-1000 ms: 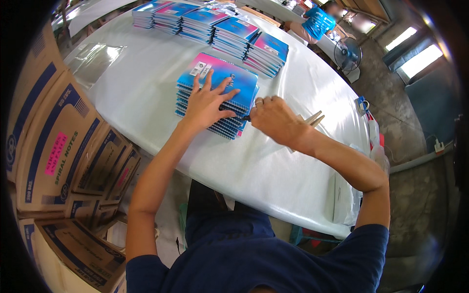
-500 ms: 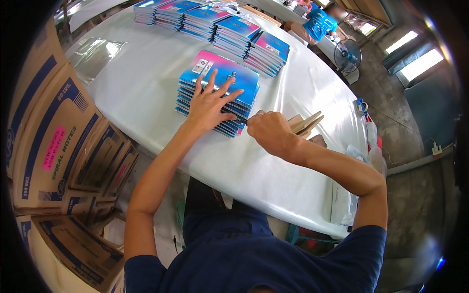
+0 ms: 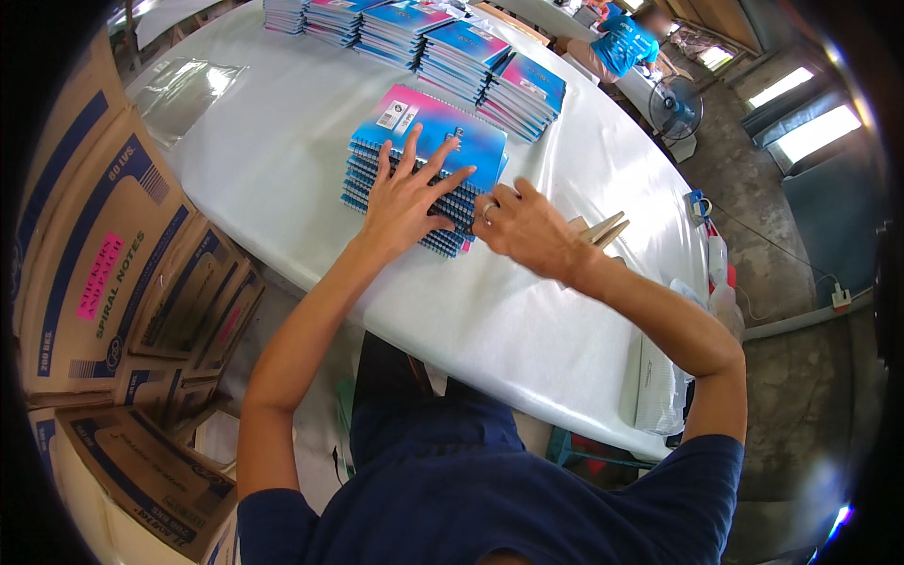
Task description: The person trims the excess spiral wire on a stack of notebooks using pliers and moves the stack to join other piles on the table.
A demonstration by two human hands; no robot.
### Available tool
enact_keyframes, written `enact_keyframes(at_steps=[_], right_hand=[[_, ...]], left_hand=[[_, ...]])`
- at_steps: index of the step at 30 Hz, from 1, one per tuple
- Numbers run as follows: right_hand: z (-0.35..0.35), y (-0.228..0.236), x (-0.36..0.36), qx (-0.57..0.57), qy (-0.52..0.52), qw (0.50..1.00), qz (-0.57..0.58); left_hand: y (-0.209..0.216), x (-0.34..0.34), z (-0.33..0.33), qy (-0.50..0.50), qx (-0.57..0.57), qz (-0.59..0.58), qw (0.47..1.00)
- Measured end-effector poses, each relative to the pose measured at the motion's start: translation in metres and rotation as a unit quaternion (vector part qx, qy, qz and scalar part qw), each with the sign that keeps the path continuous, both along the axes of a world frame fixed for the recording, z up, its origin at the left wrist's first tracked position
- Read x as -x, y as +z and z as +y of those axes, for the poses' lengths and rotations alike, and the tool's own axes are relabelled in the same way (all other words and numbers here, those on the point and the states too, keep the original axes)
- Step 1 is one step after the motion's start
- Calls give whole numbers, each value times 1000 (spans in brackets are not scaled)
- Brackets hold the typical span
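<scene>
A stack of spiral notebooks (image 3: 428,132) with blue and pink covers lies in front of me, its wire-bound edges toward me. My left hand (image 3: 407,201) rests on the stack's near part, fingers spread over the top cover and thumb along the bindings. Close to the stack's near right corner, my right hand (image 3: 523,226) is curled closed, a ring on one finger. A small dark tip shows between it and my left thumb; what the right hand grips is mostly hidden.
More notebook stacks (image 3: 466,58) stand in a row at the table's far side. Wooden pieces (image 3: 603,229) lie right of my right hand. A clear plastic sheet (image 3: 184,99) is at the left. Cardboard boxes (image 3: 113,273) rise beside the table. A person (image 3: 621,45) sits far off near a fan (image 3: 675,106).
My right hand has turned and lifted slightly, its knuckles and ring now showing. My left hand keeps its place on the stack. The whole view has shifted a little.
</scene>
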State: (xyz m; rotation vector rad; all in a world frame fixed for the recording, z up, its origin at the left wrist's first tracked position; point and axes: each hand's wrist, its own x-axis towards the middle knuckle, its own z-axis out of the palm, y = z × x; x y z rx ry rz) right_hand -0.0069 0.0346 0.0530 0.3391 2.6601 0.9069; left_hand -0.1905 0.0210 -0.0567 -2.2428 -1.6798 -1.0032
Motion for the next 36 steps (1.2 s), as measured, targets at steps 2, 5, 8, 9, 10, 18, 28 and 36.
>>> enact_keyframes(at_steps=[2,5,8,9,10,18,28,36], right_hand=[[-12,-12,12,-18,-111,993,-46],[-7,-4,15,-25,-114,992,-40],[8,14,-5,29,29,999,22],[12,11,-11,51,60,995,62],[17,6,-14,42,87,995,39],[-10,-6,-3,59,-110,990,-69],[10,-4,-9,61,88,993,44],[3,-8,5,71,-17,995,-69]], left_hand=[[0,0,0,4,-2,3,1000],[1,-5,0,8,4,0,1000],[3,-9,-7,10,16,-18,1000],[1,-9,-6,12,10,-18,1000],[-1,-10,-6,14,4,-18,1000],[-4,-8,-4,8,4,-6,1000],[-8,-8,-10,23,10,5,1000],[-8,-7,-11,15,15,0,1000]])
